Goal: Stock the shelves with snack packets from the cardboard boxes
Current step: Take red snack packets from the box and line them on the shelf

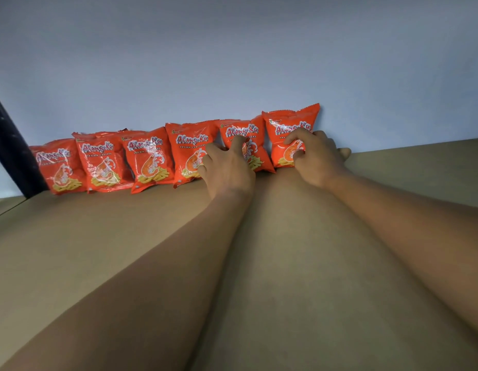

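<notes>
1. At the far left I see a black post (7,145), standing at the edge of the brown shelf (259,263)
2. Six red packets stand in one row at the back of this shelf, against the pale wall (232,62). The first packet (58,167), second packet (102,162) and third packet (149,159) are side by side, and no hand touches them
3. The left hand (227,172) has bent fingers. The tips press the front of the fifth packet (243,132) and the thumb lies over the fourth packet (191,145). I cannot tell if it really clamps
4. The right hand (315,156) pinches the front of the sixth packet (291,121), the last in the row, between thumb and curled fingers
</notes>
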A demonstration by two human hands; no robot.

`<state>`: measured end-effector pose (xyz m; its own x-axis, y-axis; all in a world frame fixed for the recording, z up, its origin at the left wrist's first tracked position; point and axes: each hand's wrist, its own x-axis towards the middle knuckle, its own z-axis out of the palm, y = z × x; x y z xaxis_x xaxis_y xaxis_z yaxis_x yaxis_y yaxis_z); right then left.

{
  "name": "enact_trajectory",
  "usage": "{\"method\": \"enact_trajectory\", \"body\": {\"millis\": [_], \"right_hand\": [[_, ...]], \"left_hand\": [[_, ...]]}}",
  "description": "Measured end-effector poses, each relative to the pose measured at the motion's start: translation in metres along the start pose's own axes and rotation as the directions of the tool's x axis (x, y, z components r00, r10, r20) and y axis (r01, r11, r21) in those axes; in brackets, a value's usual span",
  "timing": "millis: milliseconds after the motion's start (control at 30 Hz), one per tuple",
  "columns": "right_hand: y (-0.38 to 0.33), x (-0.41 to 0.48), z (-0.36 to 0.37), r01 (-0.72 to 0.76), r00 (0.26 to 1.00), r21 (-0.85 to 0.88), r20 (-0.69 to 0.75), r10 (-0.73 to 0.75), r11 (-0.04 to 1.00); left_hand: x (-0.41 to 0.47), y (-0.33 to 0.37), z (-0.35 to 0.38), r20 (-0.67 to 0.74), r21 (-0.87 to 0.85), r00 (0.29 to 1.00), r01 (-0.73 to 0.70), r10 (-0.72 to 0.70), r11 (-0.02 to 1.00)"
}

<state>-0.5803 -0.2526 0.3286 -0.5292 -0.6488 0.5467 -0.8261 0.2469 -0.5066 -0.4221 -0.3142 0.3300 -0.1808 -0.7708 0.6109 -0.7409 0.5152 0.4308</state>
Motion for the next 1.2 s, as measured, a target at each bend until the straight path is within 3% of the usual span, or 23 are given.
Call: {"method": "enact_trajectory", "body": {"millis": [133, 333, 600, 700, 900, 1033, 1200], "right_hand": [[-0.001, -0.002, -0.002, 0.001, 1.000, -0.009, 0.008, -0.001, 1.000], [-0.004, -0.007, -0.019, -0.090, 0.995, 0.135, 0.042, 0.085, 0.987], [-0.026, -0.047, -0.069, -0.094, 0.993, 0.132, 0.078, 0.084, 0.987], [-0.037, -0.075, -0.102, -0.050, 0.987, 0.173, 0.162, 0.022, 0.984], [-0.054, -0.148, -0.167, -0.043, 0.949, 0.342, 0.308, -0.069, 0.939], [-0.064, -0.213, -0.201, -0.050, 0.940, 0.395, 0.329, -0.091, 0.917], [-0.072, -0.304, -0.226, -0.171, 0.910, 0.454, 0.413, -0.037, 0.874]], "left_hand": [[0.000, 0.000, 0.000, 0.010, 0.007, 1.000, 0.004, -0.004, 1.000], [-0.007, 0.003, -0.009, 0.024, 0.021, 1.000, 0.000, 0.000, 1.000], [-0.041, 0.012, -0.057, 0.045, -0.042, 0.999, 0.028, -0.026, 0.999], [-0.059, 0.011, -0.090, 0.139, -0.114, 0.989, -0.027, 0.042, 0.993], [-0.121, 0.012, -0.174, 0.350, -0.400, 0.902, -0.101, 0.253, 0.911], [-0.178, 0.013, -0.213, 0.394, -0.522, 0.878, -0.030, 0.273, 0.852], [-0.258, 0.009, -0.244, 0.468, -0.565, 0.836, 0.035, 0.286, 0.824]]}}
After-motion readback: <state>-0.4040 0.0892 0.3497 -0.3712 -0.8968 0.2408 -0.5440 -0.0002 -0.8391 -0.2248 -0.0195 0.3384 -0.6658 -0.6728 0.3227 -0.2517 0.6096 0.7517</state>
